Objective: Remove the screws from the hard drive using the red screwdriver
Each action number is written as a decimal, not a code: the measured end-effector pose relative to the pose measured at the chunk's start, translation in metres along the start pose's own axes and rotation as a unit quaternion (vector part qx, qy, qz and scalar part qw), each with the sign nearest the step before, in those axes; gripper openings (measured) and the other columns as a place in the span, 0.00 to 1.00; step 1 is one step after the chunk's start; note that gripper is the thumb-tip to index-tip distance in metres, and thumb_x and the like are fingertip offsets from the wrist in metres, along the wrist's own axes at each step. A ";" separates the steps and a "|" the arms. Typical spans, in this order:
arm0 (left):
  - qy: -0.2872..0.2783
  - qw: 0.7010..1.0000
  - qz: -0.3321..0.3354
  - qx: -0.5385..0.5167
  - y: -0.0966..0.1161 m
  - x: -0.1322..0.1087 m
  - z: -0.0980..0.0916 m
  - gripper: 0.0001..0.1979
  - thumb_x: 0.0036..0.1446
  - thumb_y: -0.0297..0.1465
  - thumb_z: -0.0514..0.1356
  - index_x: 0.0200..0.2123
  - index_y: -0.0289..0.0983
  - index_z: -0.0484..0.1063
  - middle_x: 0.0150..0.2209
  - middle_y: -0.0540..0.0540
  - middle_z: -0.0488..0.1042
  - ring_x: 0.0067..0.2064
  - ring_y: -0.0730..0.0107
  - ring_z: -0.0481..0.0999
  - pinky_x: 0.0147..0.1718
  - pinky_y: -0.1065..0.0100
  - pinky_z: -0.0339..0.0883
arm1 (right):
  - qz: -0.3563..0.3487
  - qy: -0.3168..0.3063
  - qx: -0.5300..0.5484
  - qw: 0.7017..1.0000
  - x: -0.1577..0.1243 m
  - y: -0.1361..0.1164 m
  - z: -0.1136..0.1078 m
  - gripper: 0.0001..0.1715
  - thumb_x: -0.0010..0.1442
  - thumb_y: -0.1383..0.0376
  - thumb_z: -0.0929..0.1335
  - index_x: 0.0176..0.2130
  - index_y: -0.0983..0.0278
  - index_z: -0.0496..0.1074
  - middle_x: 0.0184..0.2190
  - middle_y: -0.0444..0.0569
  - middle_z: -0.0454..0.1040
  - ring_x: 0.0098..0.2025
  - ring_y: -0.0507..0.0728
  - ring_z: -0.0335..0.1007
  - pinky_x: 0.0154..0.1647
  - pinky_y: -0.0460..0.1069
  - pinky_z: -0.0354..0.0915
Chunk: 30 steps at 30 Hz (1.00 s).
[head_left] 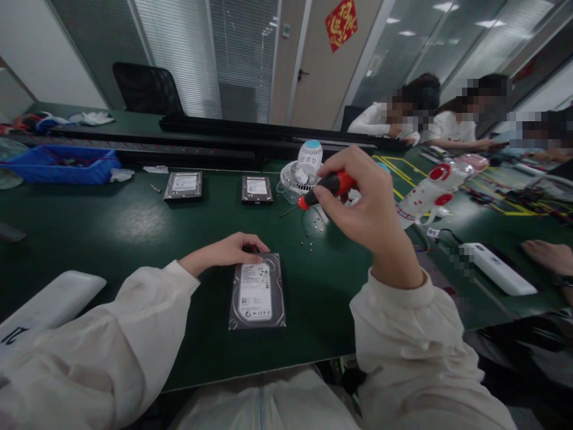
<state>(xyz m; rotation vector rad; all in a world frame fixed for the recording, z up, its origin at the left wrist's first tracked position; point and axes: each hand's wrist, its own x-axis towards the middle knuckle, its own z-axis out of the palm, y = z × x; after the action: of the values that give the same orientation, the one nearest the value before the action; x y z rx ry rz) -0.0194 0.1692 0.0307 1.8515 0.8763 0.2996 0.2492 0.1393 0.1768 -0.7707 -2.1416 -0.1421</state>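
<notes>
Flat on the green table lies a hard drive (256, 292), its white label facing up. My left hand (233, 248) grips the drive's far edge, thumb on the near side of that edge and fingers curled behind it. Raised above the table to the right, my right hand (364, 197) is closed round a red and black screwdriver (329, 189). The screwdriver's thin shaft points left and slightly down, apart from the drive. Several small screws (311, 243) are scattered on the table beneath it.
Two more hard drives (183, 186) (256, 189) lie farther back. Behind the screwdriver stands a white fan (308, 158). A blue bin (65, 164) is at the left, a clear bottle (425, 194) at the right. White power banks (54, 301) (499, 269) flank me. Other people sit at the right.
</notes>
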 end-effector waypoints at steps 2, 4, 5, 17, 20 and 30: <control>0.002 1.000 0.009 0.005 0.000 0.000 0.000 0.22 0.59 0.45 0.65 0.53 0.42 0.76 0.52 0.45 0.77 0.52 0.57 0.77 0.51 0.57 0.71 | -0.009 -0.024 -0.041 0.999 -0.021 -0.004 0.004 0.06 0.63 0.69 0.68 0.43 0.62 0.69 0.42 0.52 0.73 0.45 0.59 0.71 0.45 0.56 0.69; 0.003 1.000 0.022 0.019 0.001 0.000 0.000 0.22 0.60 0.45 0.65 0.53 0.41 0.76 0.52 0.44 0.77 0.52 0.57 0.77 0.52 0.57 0.70 | -0.022 -0.058 -0.094 0.994 -0.050 -0.010 0.012 0.07 0.65 0.70 0.66 0.45 0.65 0.70 0.44 0.56 0.74 0.46 0.60 0.72 0.45 0.55 0.71; 0.005 0.999 0.028 0.029 0.001 0.000 -0.001 0.21 0.60 0.44 0.64 0.53 0.41 0.76 0.52 0.44 0.77 0.53 0.58 0.77 0.53 0.57 0.69 | -0.039 -0.080 -0.126 0.988 -0.065 -0.014 0.016 0.07 0.65 0.70 0.66 0.44 0.66 0.71 0.44 0.57 0.75 0.45 0.60 0.72 0.43 0.54 0.71; 0.039 0.999 0.001 0.015 0.000 0.001 -0.007 0.18 0.65 0.44 0.57 0.49 0.40 0.79 0.50 0.44 0.79 0.52 0.58 0.76 0.53 0.56 0.67 | -0.034 -0.346 -0.127 0.929 -0.147 -0.056 0.034 0.13 0.64 0.58 0.68 0.45 0.63 0.74 0.51 0.56 0.75 0.47 0.64 0.75 0.37 0.56 0.74; 0.059 0.998 -0.014 -0.031 -0.003 0.001 -0.007 0.18 0.65 0.43 0.57 0.49 0.40 0.79 0.49 0.44 0.79 0.51 0.59 0.76 0.54 0.56 0.67 | -0.009 -0.347 -0.074 0.935 -0.140 -0.055 0.029 0.20 0.65 0.54 0.66 0.51 0.63 0.74 0.54 0.57 0.74 0.49 0.64 0.73 0.42 0.59 0.75; 0.098 0.987 -0.012 -0.128 -0.008 0.001 -0.007 0.16 0.64 0.40 0.59 0.48 0.39 0.80 0.47 0.44 0.79 0.49 0.63 0.75 0.54 0.56 0.65 | 0.081 -0.365 -0.020 0.927 -0.073 0.000 0.066 0.14 0.65 0.67 0.67 0.45 0.70 0.80 0.38 0.56 0.81 0.47 0.62 0.67 0.50 0.58 0.67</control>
<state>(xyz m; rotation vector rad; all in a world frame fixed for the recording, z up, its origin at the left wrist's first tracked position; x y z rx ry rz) -0.0262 0.1761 0.0265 1.5901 0.9442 0.5605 0.2383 0.1283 0.0797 -1.1507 -2.7540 0.2289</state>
